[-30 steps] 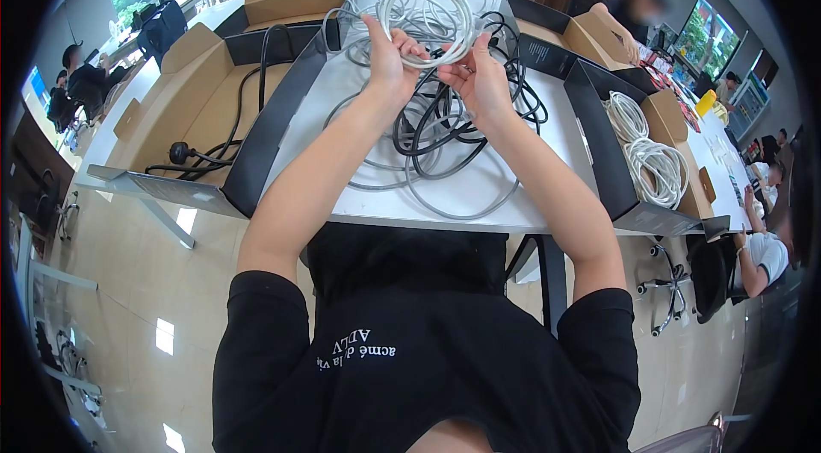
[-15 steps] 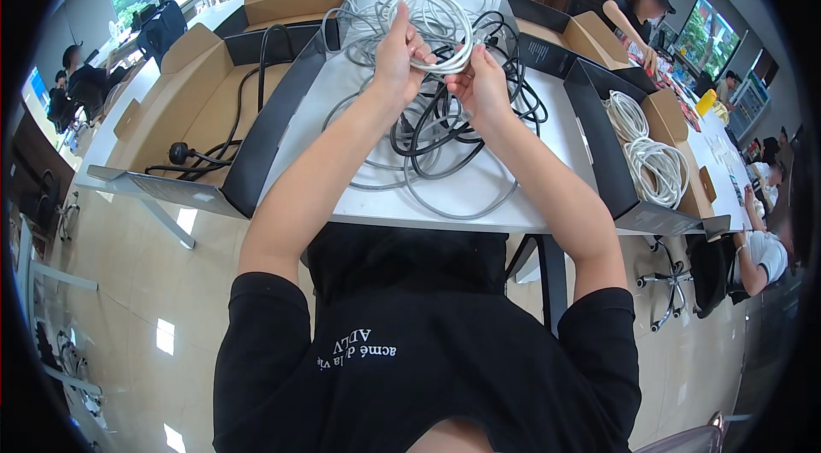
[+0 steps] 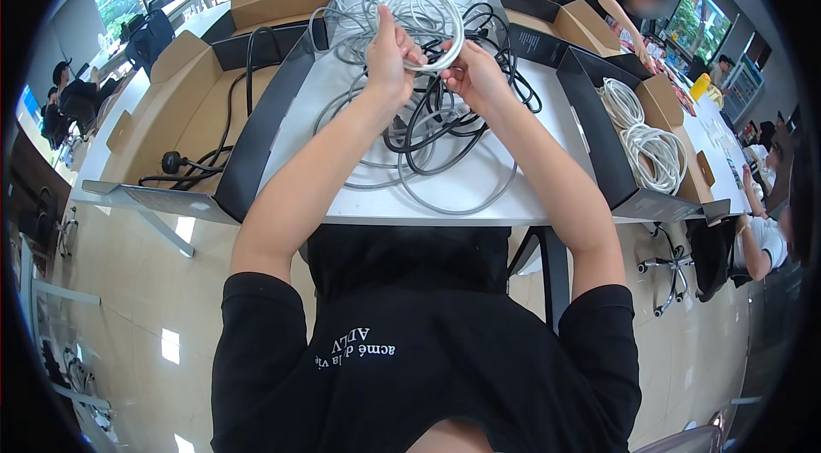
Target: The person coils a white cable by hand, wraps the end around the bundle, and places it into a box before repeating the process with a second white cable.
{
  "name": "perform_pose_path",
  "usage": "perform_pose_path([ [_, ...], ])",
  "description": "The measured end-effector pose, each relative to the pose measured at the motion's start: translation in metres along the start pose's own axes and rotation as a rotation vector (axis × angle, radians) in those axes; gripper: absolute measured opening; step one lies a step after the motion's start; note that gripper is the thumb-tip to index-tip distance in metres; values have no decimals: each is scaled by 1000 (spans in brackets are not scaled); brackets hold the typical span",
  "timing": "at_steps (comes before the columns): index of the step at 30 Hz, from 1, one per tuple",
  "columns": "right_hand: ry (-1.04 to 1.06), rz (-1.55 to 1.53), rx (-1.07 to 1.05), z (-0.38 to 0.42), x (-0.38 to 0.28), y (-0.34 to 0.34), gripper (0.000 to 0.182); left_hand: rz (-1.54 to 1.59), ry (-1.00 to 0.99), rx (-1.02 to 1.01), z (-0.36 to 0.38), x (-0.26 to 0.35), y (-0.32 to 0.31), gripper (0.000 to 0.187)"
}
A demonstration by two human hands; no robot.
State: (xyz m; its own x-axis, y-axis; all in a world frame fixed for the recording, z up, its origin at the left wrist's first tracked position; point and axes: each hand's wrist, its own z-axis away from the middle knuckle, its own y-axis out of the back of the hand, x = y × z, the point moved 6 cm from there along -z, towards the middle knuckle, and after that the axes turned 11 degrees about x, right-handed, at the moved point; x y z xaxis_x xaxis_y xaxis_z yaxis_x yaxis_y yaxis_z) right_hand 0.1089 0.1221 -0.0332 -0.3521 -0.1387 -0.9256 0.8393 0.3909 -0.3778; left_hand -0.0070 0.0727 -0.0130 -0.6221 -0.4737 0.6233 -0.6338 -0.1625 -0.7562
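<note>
Both my hands hold a coiled white cable [image 3: 459, 19] above the far half of the table. My left hand [image 3: 392, 58] is closed round the left side of the coil, its thumb pointing up. On the coil's lower right, my right hand [image 3: 475, 75] pinches the strands between thumb and fingers. Under and behind the hands lies a tangle of cables: grey ones [image 3: 442, 211] loop toward the near edge, and black ones [image 3: 416, 169] bunch in the middle. More white and grey strands spread out behind the coil.
At left, an open black box [image 3: 261, 132] holds a black power cord [image 3: 172, 163]. At right, another box [image 3: 604, 148] contains white cable coils [image 3: 652, 154]. Further boxes [image 3: 286, 4] stand behind. A person [image 3: 629, 8] works at the far right table.
The coil now hangs more upright and rounder between my hands. My right hand has shifted slightly along its lower right side. The whole view has tilted a little.
</note>
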Motion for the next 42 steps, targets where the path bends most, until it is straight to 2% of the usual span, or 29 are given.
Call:
perform_pose_path([
  [1,3,-2,-109,-4,-1,1,20,-10,14,-17,-3,2,1,50],
  [5,-19,-70,-282,-9,-8,3,24,-39,66,-59,-3,6,-1,49],
  [9,26,21,-399,-3,-18,3,30,-101,72,-65,-3,3,-3,50],
  [12,43,-12,-368,-1,-21,1,34,-120,23,9,-5,4,-1,50],
  [15,-20,-26,-318,6,-24,-6,36,-268,-124,94,-9,10,5,50],
  [18,269,384,-157,-3,-18,-2,33,-416,-229,82,-8,12,6,50],
  [21,328,418,-92,-5,-16,2,37,-504,-221,79,-9,6,8,50],
  [24,480,369,-53,-4,-23,4,49,-378,-151,66,-17,-7,13,51],
  [27,568,264,-23,1,-25,0,60,-270,46,108,-20,-19,23,52],
  [30,719,563,34,11,-32,-4,61,-214,99,91,-22,-22,25,52],
  [34,1036,900,240,28,-47,-7,50,-219,95,54,-17,-20,21,53],
  [37,1448,884,308,34,-55,-9,43,-217,85,23,-12,-22,14,53],
  [40,1393,882,309,26,-56,-3,38,-199,97,5,-10,-23,11,52],
  [42,1135,661,238,17,-53,2,34,-172,114,15,-12,-24,12,52],
])
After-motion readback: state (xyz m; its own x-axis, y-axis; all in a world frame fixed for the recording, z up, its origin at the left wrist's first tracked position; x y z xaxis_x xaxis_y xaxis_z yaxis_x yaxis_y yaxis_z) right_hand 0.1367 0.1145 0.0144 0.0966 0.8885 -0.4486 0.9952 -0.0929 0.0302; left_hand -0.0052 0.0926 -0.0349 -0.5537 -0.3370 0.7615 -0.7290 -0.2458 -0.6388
